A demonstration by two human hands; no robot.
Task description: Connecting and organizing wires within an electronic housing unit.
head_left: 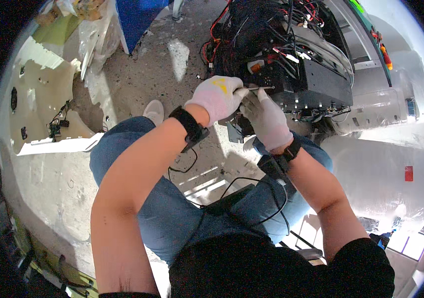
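Observation:
Both my hands wear white gloves and meet at the front left of a black metal box packed with wiring. My left hand, with a yellow mark on the back of its glove, is closed in a pinch. A thin metal rod runs from its fingertips toward the box. My right hand comes up close beside it, its greyish fingertips bunched just below the rod. Whatever those fingers grip is hidden. Tangled black, red and white cables spread over and behind the box.
A cream molded panel lies on the concrete floor at the left, near clear plastic wrap and a blue panel. Plastic-wrapped parts stand at the right. Red-and-orange-handled tools rest on a ledge. A black cable crosses my lap.

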